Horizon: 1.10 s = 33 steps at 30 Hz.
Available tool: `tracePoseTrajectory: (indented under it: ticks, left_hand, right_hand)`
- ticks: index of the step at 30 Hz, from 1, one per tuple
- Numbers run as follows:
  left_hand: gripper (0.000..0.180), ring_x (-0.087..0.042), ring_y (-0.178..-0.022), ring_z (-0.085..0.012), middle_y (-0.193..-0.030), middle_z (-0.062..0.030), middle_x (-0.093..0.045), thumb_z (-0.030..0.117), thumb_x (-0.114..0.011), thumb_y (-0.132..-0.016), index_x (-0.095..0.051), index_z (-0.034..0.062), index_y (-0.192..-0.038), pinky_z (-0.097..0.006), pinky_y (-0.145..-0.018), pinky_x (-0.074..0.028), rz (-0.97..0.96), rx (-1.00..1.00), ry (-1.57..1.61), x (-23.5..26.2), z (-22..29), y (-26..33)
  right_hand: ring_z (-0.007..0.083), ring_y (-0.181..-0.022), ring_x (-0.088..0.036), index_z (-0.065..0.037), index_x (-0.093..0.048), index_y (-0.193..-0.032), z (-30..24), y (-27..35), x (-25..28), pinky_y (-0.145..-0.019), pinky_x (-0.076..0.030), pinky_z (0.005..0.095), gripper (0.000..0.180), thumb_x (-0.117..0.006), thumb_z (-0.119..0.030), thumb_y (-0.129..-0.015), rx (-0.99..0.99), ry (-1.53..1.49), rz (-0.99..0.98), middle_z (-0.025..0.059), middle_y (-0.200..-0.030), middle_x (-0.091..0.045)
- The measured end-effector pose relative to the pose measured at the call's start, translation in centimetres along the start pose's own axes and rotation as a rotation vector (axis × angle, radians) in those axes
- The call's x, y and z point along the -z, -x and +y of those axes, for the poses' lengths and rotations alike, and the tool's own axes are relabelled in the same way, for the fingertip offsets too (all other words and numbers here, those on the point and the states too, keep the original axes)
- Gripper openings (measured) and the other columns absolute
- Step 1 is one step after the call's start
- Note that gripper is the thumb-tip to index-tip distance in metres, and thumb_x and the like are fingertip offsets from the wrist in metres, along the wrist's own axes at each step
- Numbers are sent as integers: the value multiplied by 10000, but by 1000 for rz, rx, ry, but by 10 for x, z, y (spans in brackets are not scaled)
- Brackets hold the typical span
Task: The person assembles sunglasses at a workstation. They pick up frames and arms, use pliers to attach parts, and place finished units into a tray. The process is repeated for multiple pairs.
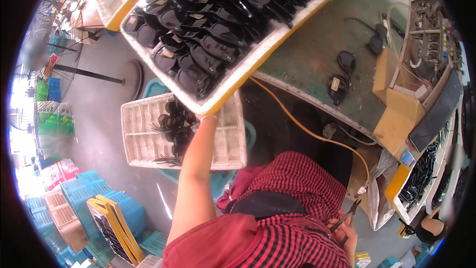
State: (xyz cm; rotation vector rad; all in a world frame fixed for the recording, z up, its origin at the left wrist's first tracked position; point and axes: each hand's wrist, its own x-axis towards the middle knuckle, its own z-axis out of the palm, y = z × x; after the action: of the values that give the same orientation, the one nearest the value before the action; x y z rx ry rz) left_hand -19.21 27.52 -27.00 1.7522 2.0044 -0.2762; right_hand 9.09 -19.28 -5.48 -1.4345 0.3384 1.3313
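A tray of sunglasses overhangs the workbench, above another tray below.

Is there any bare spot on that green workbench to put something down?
Yes: the green worktop is bare between the white foam tray of black sunglasses and the loose sunglasses. The right end is crowded by a wired machine. The left hand holds the tray's edge.
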Motion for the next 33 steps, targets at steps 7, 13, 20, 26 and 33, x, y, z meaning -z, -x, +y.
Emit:
tracePoseTrajectory:
  ticks: [7,13,20,26,33]
  left_hand:
    - [350,-649,-1024,-370,-1111,-204,-669,309,-566,-916,-618,52,-1148,-448,-864,-521,-48,-24,-83,-26,-21,-62]
    - [296,-655,-1009,-364,-1084,-196,-680,278,-547,-916,-635,74,-1111,-459,-855,-522,94,-35,-101,-68,-41,-69]
    - [207,-683,-902,-315,-960,-176,-702,164,-578,-874,-667,61,-1030,-426,-804,-531,131,44,238,-57,-31,13]
    - [591,-542,-798,-71,-879,28,-565,-8,-543,-875,-413,72,-1446,-197,-665,-424,-82,-181,1375,70,-30,196]
    - [402,-543,-621,-216,-730,-99,-561,274,-574,-939,-471,-5,-1209,-351,-572,-458,-640,-1191,1858,133,66,307]
  right_hand:
    - [307,-966,-623,-55,-418,-1372,-8,-12,-8,-883,-509,430,545,-562,-210,-869,-68,30,83,194,-1062,-629]
    - [293,-894,-644,-27,-433,-1333,-8,-11,-27,-810,-530,400,515,-581,-168,-861,-35,-68,172,176,-978,-651]
    - [316,-911,-647,-32,-434,-1313,3,-10,0,-861,-519,411,471,-554,-147,-873,-30,-71,26,196,-1009,-647]
    - [240,-852,-632,-17,-500,-1158,28,18,18,-790,-519,364,344,-584,-47,-826,276,67,-108,160,-934,-645]
    - [88,-654,-572,45,-512,-1343,-32,31,-40,-603,-445,206,525,-669,-60,-853,462,359,-545,1,-734,-590]
